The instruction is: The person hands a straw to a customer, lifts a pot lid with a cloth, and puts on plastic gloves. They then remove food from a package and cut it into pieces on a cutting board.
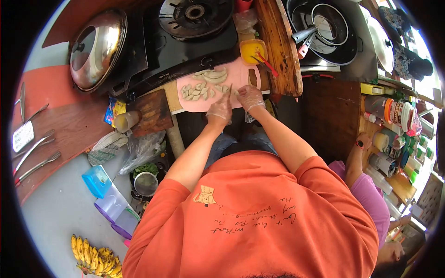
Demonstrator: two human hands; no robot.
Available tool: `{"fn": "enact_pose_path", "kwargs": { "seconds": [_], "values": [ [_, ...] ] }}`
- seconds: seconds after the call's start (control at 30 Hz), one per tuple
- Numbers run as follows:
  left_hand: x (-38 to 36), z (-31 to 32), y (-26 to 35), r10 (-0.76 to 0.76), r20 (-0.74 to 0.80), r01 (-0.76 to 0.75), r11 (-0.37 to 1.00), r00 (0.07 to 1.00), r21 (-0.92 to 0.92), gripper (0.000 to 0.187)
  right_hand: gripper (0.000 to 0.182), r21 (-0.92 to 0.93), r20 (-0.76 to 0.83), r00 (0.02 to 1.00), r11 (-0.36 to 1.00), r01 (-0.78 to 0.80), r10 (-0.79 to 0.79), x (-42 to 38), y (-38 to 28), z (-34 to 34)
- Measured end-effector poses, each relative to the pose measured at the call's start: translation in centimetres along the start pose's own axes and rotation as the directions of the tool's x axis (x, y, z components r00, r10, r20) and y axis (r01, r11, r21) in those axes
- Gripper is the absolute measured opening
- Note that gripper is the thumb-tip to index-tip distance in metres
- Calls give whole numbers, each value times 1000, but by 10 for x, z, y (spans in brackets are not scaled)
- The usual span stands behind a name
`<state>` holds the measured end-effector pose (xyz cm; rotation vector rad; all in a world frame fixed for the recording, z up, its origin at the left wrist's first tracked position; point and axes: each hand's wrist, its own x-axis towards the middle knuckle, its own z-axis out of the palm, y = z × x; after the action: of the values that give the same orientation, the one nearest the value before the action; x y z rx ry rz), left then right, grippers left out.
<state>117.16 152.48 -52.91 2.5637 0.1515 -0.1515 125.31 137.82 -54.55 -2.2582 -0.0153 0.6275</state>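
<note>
A pink cutting board (241,69) lies ahead of me at the counter edge. It carries several small pale slices (198,91) and a few larger pale pieces (212,75). Both my hands wear clear plastic gloves. My left hand (219,111) is closed around a knife (230,89), whose thin blade stands upright on the board between my hands. My right hand (251,97) sits just right of the blade, with its fingers pressed down on a pale piece at the board's near edge. That piece is mostly hidden under the fingers.
Behind the board are a yellow bowl (252,50) with a red utensil, a gas burner (194,16), a steel lid (97,48) and a dark pan (327,30). Another person in purple (366,194) stands at my right by jars (394,116). Bananas (95,262) and a blue container (97,180) lie lower left.
</note>
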Motion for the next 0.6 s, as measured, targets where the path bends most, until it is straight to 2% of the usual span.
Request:
{"fn": "enact_pose_path", "kwargs": {
  "seconds": [0.03,0.07,0.13,0.2,0.27,0.3,0.33,0.4,0.47,0.57,0.6],
  "values": [
    [-4,-7,1,-34,-53,29,996,998,-85,35,29,-34,59,998,999,33,-31,1,-4,-5],
    [-10,-13,1,-38,-55,33,996,998,-89,35,28,-66,120,991,996,67,-58,2,-8,-10],
    [-22,-22,-4,-9,-177,-21,985,984,-170,33,28,-32,120,992,999,44,-40,11,-12,-21],
    [-31,-12,-16,24,-183,-57,983,983,-174,38,28,1,127,991,999,33,-32,27,-24,-24],
    [-35,-8,-14,133,36,-125,978,991,-169,42,29,-62,-27,999,997,35,-37,45,-41,-14],
    [-32,-8,-8,201,109,-186,974,974,-132,42,31,7,-55,998,1000,12,-11,61,-37,2],
    [-28,-2,-1,193,102,-179,975,976,-132,42,31,3,-49,999,1000,20,-19,70,-47,11],
    [-13,12,12,161,192,-154,987,968,-47,41,32,73,-114,990,994,-80,88,81,-63,27],
    [3,24,13,89,214,-89,996,973,-8,42,29,41,-84,990,993,-109,112,86,-72,26],
    [10,34,4,-2,192,10,999,981,-39,43,25,18,-69,988,991,-135,136,92,-56,30],
    [10,25,3,-35,224,30,999,974,26,43,23,29,-77,989,992,-125,127,94,-48,29]
  ]
}}
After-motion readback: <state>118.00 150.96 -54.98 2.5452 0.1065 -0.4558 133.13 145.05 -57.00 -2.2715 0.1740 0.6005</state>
